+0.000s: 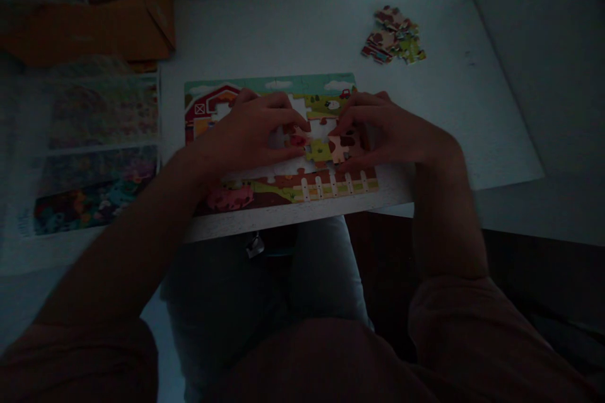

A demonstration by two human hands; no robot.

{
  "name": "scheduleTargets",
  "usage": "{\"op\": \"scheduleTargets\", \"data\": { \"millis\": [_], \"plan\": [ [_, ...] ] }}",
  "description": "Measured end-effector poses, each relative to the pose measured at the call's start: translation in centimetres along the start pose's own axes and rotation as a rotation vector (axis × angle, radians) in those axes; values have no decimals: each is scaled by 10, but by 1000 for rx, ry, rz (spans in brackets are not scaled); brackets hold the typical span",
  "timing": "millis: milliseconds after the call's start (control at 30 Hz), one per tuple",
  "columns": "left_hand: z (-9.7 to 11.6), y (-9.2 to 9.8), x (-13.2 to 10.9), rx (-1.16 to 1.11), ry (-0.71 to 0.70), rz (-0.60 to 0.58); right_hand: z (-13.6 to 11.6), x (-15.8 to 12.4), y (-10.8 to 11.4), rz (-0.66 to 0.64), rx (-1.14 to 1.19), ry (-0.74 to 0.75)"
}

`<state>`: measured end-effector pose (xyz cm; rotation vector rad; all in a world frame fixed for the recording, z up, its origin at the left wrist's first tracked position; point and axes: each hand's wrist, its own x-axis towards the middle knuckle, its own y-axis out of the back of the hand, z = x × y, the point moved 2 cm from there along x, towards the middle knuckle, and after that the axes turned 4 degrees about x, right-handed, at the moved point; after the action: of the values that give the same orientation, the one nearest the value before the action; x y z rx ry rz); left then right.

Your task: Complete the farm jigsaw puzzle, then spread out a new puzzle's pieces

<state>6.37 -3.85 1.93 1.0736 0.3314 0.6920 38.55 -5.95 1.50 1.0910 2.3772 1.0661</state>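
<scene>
Two bare hands work over a partly filled farm puzzle (321,150) on a white worktop (472,107).

Loose pieces (394,38) lie heaped beyond the right hand (378,129), apart from the puzzle; an orange box (94,19) and printed sheets (104,113) crowd the left. Both forearms come in from below, knuckles up, the right wrist sharply bent. The right grip is partly open, finger and thumb at the edges of a brown-spotted piece (337,148); the left hand (265,129) has thumb and forefinger parted beside a pinkish patch. Whether either grip holds a piece, I cannot tell. Hands cover parts of the puzzle, plastic blurs the sheets, and the box is cut off.
</scene>
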Motion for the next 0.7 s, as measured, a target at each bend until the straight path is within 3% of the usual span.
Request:
{"op": "scheduleTargets", "data": {
  "millis": [167, 300, 467, 600, 700],
  "plan": [
    [-4, 15, -2, 15, 29, 58, 0, 8, -14, 42, -8, 112],
    [-4, 19, -4, -30, 106, 5, 0, 15, -28, 64, -66, 191],
    [-6, 14, -3, -87, 174, -80, -10, 19, -31, 34, -86, 186],
    [-8, 13, -3, -36, 174, -102, -15, 19, -28, -10, -85, 109],
    [-8, 13, -4, 5, 155, -107, -14, 19, -30, 21, -69, 144]
  ]
}}
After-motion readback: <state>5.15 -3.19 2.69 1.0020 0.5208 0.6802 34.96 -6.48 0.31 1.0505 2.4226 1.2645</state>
